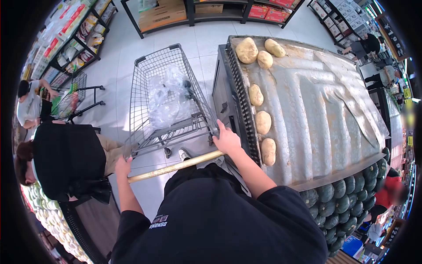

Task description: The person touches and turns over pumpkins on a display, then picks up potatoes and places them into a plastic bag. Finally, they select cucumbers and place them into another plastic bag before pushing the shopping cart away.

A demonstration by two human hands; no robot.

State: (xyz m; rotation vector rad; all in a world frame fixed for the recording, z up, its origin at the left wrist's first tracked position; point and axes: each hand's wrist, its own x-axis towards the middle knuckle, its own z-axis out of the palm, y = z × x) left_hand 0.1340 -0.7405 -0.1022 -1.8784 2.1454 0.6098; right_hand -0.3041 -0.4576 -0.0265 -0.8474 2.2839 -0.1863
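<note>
A grey wire shopping cart (141, 83) stands in front of me, its yellowish handle bar (176, 167) running between my hands. My left hand (123, 166) is closed around the left end of the handle. At the right end, beside the produce stand, my right hand (227, 139) grips the cart's corner, its index finger pointing along the frame. Clear plastic bags (169, 99) lie in the basket, with something dark green at their right side that I cannot make out.
On my right, a produce stand (307, 105) holds several large pale tubers (263, 122) along its left edge; dark green squashes (338, 189) are stacked nearer me. A person in black (70, 158) is close on my left. Another shopper stands by a cart (72, 97). Shelves (215, 15) line the far side.
</note>
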